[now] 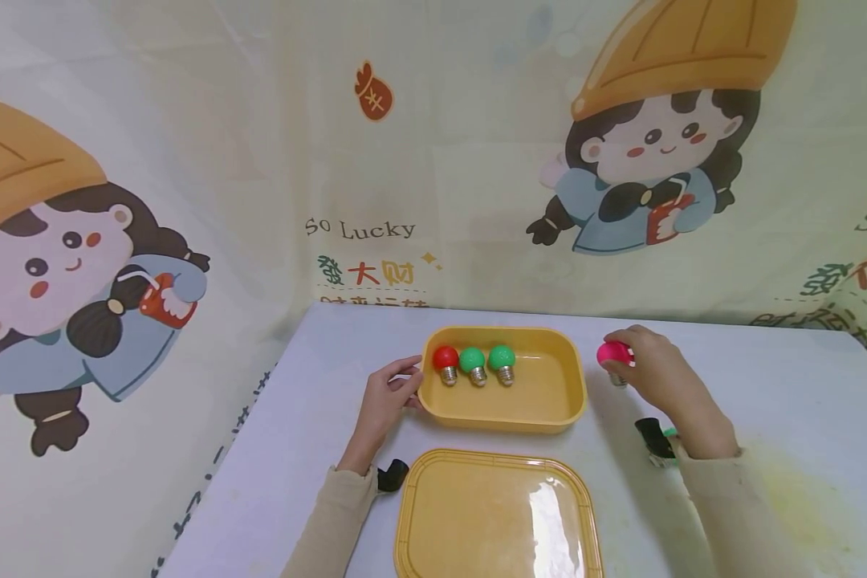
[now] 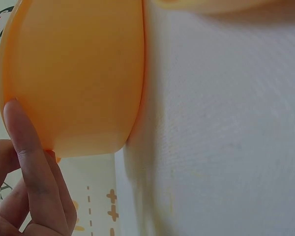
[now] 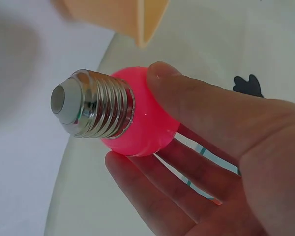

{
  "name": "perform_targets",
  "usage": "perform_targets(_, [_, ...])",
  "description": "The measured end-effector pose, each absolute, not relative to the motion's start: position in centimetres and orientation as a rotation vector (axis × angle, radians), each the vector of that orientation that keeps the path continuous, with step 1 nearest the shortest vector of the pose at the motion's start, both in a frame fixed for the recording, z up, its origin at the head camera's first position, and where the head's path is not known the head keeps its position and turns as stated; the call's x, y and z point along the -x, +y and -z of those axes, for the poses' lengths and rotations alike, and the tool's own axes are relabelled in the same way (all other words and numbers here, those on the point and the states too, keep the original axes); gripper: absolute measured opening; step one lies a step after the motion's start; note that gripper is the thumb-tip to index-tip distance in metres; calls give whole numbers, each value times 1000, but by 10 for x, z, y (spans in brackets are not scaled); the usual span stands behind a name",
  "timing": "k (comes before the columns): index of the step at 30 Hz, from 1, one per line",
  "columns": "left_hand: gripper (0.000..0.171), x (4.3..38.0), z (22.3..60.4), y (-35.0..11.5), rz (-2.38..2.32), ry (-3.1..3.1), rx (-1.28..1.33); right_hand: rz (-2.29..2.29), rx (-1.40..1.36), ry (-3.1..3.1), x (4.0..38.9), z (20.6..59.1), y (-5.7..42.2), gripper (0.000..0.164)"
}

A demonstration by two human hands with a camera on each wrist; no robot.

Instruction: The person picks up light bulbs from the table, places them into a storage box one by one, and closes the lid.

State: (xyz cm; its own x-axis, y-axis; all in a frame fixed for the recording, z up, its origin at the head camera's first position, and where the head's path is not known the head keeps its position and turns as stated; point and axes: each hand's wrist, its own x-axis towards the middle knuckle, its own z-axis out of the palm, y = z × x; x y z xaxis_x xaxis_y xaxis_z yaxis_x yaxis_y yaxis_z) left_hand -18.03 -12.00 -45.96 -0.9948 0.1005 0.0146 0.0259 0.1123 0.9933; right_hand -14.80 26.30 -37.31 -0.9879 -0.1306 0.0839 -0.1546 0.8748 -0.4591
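My left hand (image 1: 390,391) is at the left end of a yellow rectangular box (image 1: 549,401). Its fingers (image 2: 32,167) lie against the outer wall near the rim, seen close up in the left wrist view. Inside the box, toward its left side, a red bulb (image 1: 445,359) and two green bulbs, one in the middle (image 1: 472,360) and one beside it (image 1: 502,358), lie in a row with metal screw bases toward me. Right of the box, my right hand (image 1: 653,365) pinches a pink bulb (image 3: 145,118) by its round globe. The bulb's silver screw base (image 3: 101,104) points away from the palm.
A flat yellow tray (image 1: 477,514) lies on the white table (image 1: 318,449) in front of the box. Black camera mounts are worn on both wrists, one at the left (image 1: 392,475) and one at the right (image 1: 653,437). A printed cloth (image 1: 477,177) hangs behind the table.
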Motion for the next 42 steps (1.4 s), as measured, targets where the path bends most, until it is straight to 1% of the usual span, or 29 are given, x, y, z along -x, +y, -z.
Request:
perform_targets(4, [37, 181, 460, -120, -2057, 2294, -138, -743, -230, -2977, 148, 371, 257, 40])
perform_targets(10, [36, 181, 458, -119, -2044, 2302, -119, -747, -183, -2998, 151, 367, 246, 43])
perform_targets(22, [35, 181, 458, -118, -2047, 2296, -134, -774, -171, -3005, 157, 363, 227, 45])
perform_targets(33, [35, 181, 458, -119, -2057, 2290, -138, -785, -229, -2994, 163, 361, 212, 43])
perform_targets(42, [35, 181, 458, -120, -2059, 2279, -128, -807, -283, -2984, 171, 367, 201, 39])
